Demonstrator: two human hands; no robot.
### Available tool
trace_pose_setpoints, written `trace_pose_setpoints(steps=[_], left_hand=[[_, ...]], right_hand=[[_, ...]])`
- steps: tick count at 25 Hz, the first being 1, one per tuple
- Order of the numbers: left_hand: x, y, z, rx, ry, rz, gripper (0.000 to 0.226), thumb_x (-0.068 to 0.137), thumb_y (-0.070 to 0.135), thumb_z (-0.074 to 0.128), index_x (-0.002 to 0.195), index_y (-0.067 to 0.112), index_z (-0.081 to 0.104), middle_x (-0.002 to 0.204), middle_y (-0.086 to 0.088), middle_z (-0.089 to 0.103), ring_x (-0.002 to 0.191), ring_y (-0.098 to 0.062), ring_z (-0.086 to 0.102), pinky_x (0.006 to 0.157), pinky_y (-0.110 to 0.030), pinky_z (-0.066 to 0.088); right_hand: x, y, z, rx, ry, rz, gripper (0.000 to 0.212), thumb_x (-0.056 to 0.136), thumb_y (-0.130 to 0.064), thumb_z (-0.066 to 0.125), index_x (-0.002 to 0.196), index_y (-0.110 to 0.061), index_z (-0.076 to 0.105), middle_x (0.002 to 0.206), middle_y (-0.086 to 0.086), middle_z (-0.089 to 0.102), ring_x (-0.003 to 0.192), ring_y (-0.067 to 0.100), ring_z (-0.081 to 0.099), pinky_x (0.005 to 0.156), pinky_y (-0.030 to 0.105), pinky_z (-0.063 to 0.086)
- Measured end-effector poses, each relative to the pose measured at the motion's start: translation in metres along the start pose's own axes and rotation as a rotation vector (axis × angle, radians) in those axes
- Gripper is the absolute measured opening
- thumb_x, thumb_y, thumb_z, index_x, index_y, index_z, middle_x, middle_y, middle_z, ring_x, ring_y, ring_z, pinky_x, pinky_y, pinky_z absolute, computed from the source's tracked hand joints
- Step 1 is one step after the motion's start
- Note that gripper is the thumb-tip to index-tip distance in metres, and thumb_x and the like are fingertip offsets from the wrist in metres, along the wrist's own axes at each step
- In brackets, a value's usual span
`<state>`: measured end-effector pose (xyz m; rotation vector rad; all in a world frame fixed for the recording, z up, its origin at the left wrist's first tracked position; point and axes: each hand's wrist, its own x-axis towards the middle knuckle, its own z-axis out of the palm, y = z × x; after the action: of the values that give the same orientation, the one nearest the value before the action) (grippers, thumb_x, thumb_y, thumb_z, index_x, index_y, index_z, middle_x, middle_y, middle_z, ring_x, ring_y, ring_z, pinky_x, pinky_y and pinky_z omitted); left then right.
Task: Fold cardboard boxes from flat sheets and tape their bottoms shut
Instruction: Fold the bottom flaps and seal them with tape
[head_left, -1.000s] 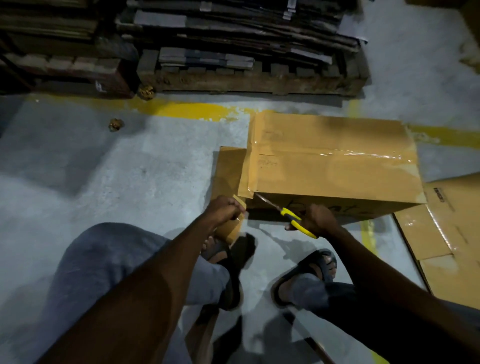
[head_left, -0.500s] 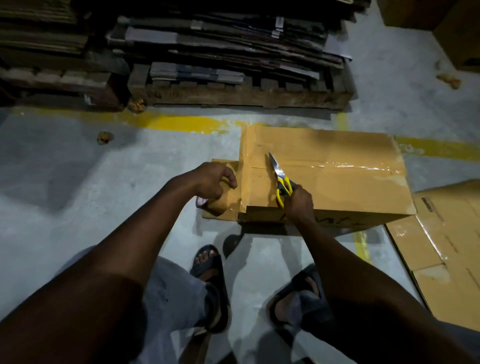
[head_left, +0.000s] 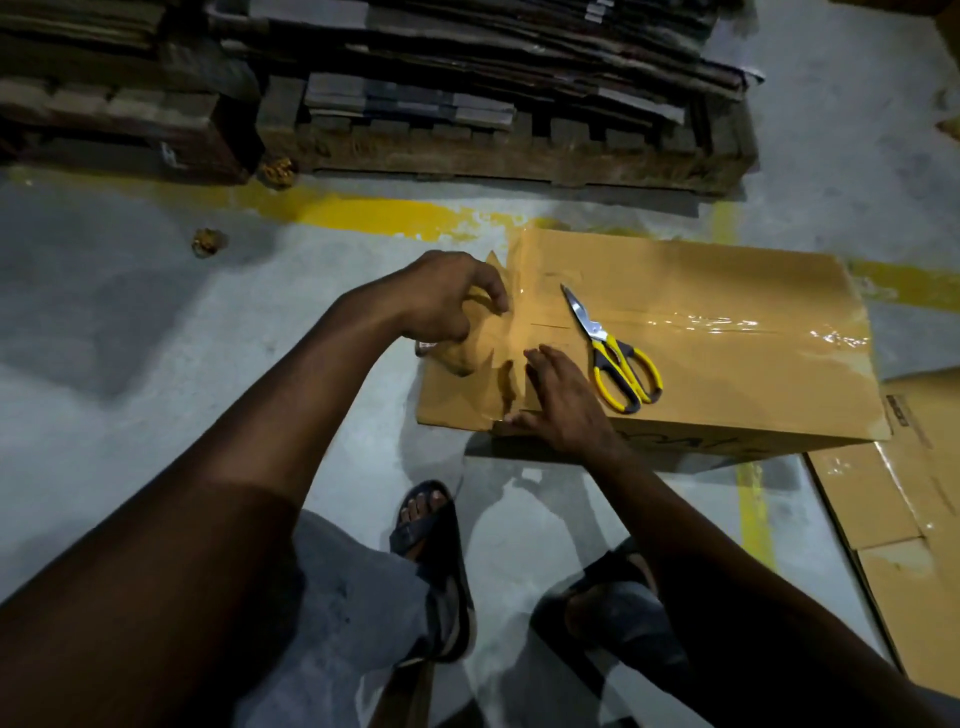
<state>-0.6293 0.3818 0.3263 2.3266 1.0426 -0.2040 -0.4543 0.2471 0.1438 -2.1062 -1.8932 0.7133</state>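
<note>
A brown cardboard box (head_left: 727, 312) lies on the floor with its taped side up; shiny tape runs along the seam. Yellow-handled scissors (head_left: 615, 358) lie loose on top of it. My left hand (head_left: 449, 306) pinches the loose end of tape (head_left: 501, 332) that overhangs the box's left end, fingers curled. Flat on the box's near left corner, my right hand (head_left: 561, 400) presses the tape down with straight fingers.
A wooden pallet (head_left: 493, 150) stacked with flat cardboard sheets stands behind the box. More flat cardboard (head_left: 914, 519) lies on the floor at the right. Yellow floor lines cross behind and beside the box. My sandalled feet (head_left: 431, 535) are just in front of it.
My right hand has let go of the scissors, which now lie on the box, and it has moved to the near left corner. My left hand has shifted up to the tape end.
</note>
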Motion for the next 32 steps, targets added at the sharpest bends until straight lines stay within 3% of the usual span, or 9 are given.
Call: trace_pose_setpoints(steps=[7,10,14,18,20,22,25,28,32], left_hand=[[-0.008,-0.02,-0.006,0.015,-0.038,-0.045,0.055,0.073,-0.008,0.063,0.113,0.029,0.064,0.113,0.001,0.051,0.095,-0.014,0.04,0.074,-0.025,0.034],[-0.008,-0.025,-0.012,-0.028,0.04,-0.088,0.057,0.071,-0.01,0.062,0.111,0.031,0.063,0.107,0.003,0.046,0.092,-0.015,0.041,0.072,-0.027,0.034],[-0.006,-0.03,-0.017,-0.089,0.122,-0.112,0.06,0.069,-0.01,0.063,0.113,0.03,0.063,0.12,-0.003,0.05,0.1,-0.023,0.049,0.073,-0.028,0.036],[0.006,-0.036,-0.02,-0.108,0.135,-0.141,0.058,0.072,-0.008,0.062,0.115,0.03,0.063,0.125,-0.005,0.051,0.104,-0.025,0.05,0.073,-0.027,0.035],[0.009,-0.037,-0.018,-0.126,0.124,-0.143,0.057,0.071,-0.006,0.065,0.115,0.03,0.063,0.122,-0.003,0.052,0.096,-0.021,0.049,0.072,-0.026,0.035],[0.012,-0.039,-0.016,-0.155,0.098,-0.142,0.058,0.067,-0.004,0.069,0.114,0.03,0.063,0.121,-0.002,0.052,0.096,-0.019,0.049,0.071,-0.025,0.037],[0.02,-0.043,-0.014,-0.173,0.081,-0.157,0.058,0.07,-0.005,0.065,0.116,0.03,0.062,0.123,-0.002,0.052,0.11,-0.021,0.05,0.075,-0.025,0.037],[0.032,-0.04,-0.011,-0.197,0.071,-0.153,0.059,0.069,-0.006,0.066,0.115,0.03,0.062,0.124,-0.001,0.052,0.114,-0.021,0.05,0.079,-0.028,0.042],[0.039,-0.038,-0.006,-0.236,0.06,-0.13,0.059,0.068,-0.008,0.064,0.112,0.032,0.062,0.122,0.0,0.053,0.114,-0.02,0.048,0.087,-0.034,0.048]], right_hand=[[0.008,-0.004,0.027,-0.244,0.116,0.065,0.084,0.074,-0.054,0.075,0.141,-0.02,0.038,0.146,0.012,0.037,0.133,0.032,0.038,0.108,0.049,0.034],[0.013,-0.006,0.025,-0.303,0.132,-0.002,0.084,0.074,-0.069,0.058,0.141,-0.023,0.038,0.148,0.01,0.033,0.135,0.031,0.031,0.106,0.053,0.027],[0.06,-0.02,0.006,-0.435,0.17,-0.049,0.071,0.089,-0.061,0.031,0.144,-0.018,0.044,0.155,0.003,0.034,0.148,0.029,0.015,0.115,0.059,0.009],[0.122,-0.025,-0.001,-0.796,-0.058,-0.121,0.077,0.091,-0.062,0.012,0.115,-0.017,0.07,0.14,0.009,0.055,0.15,0.036,0.004,0.114,0.064,-0.006],[0.142,-0.02,0.0,-0.789,-0.144,-0.228,0.067,0.094,-0.059,0.02,0.11,-0.02,0.072,0.139,0.01,0.056,0.15,0.035,0.005,0.115,0.064,-0.007],[0.161,-0.01,-0.005,-0.618,-0.014,-0.234,0.054,0.095,-0.048,0.029,0.126,-0.018,0.062,0.146,0.011,0.048,0.147,0.036,0.019,0.116,0.062,0.005],[0.196,0.016,-0.026,-0.258,0.344,0.149,0.065,0.085,-0.045,0.051,0.14,-0.013,0.043,0.148,0.016,0.04,0.139,0.039,0.032,0.113,0.056,0.022],[0.228,0.026,-0.042,-0.137,0.183,0.383,0.084,0.075,-0.054,0.066,0.145,-0.018,0.036,0.147,0.017,0.04,0.14,0.038,0.029,0.115,0.055,0.016],[0.251,0.019,-0.04,-0.27,0.174,0.355,0.062,0.078,-0.046,0.065,0.132,-0.019,0.051,0.132,0.018,0.051,0.124,0.041,0.044,0.106,0.05,0.028]])
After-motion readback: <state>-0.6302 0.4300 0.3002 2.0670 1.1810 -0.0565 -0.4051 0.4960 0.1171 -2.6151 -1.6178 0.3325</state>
